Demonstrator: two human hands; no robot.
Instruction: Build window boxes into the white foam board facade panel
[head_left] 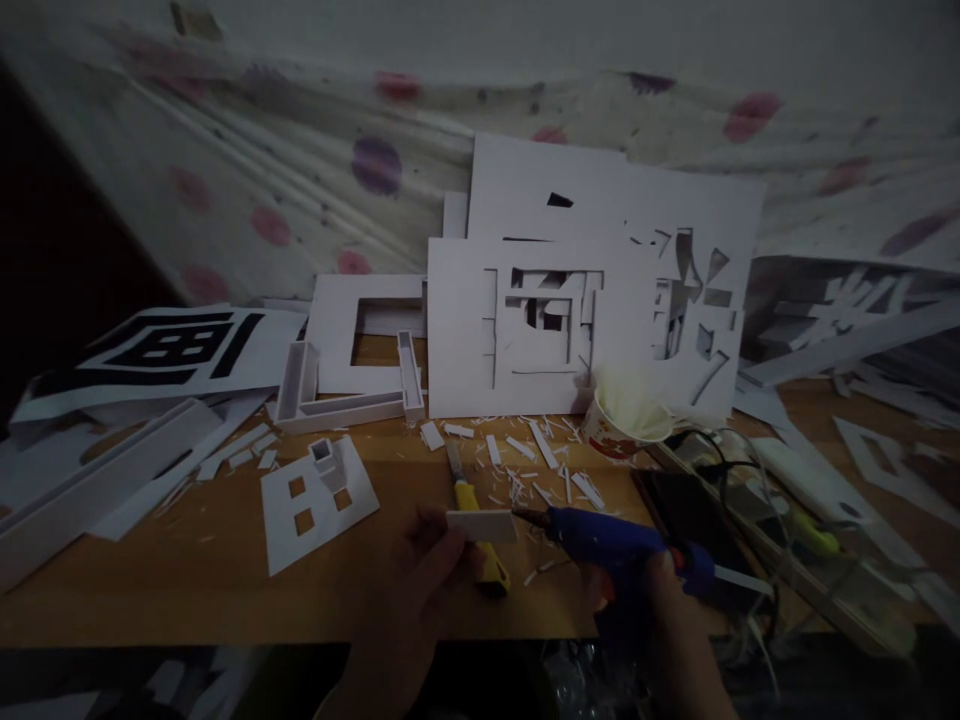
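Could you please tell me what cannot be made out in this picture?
All in the head view:
- The knife's middle: hidden behind the strip, which the left hand holds.
- Most of the glue gun's handle: covered by the right hand and dark.
- Whether the nozzle touches the strip: too small and dim.
- The cup's print: too small.
- The long white piece's far left end: cut off by the left edge.

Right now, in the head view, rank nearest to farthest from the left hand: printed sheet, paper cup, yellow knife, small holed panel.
1. Yellow knife: by the left hand, partly behind the held white strip.
2. Small holed panel: to the left.
3. Paper cup: right, farther back.
4. Printed sheet: far left, toward the back.
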